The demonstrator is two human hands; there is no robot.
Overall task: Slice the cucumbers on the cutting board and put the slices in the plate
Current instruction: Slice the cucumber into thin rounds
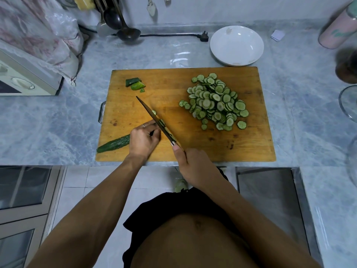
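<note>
A wooden cutting board (241, 144) lies on the marble counter. My left hand (144, 139) grips a dark green cucumber (113, 146) whose tail sticks out over the board's left edge. My right hand (193, 165) holds the handle of a knife (154, 118), its blade edge-down against the cucumber's cut end beside my left fingers. A few fresh slices cling along the blade. A large heap of cucumber slices (215, 102) covers the board's right half. Cut-off end pieces (135, 85) lie at the board's far left. The white plate (236, 45) stands behind the board, with nothing in it.
A microwave (25, 78) under a plastic cover sits at the left. Ladles (123, 26) hang at the back wall, with a black cable and plug (203, 36) beside them. A pink bottle (338, 29) and a glass bowl (348, 103) stand at the right.
</note>
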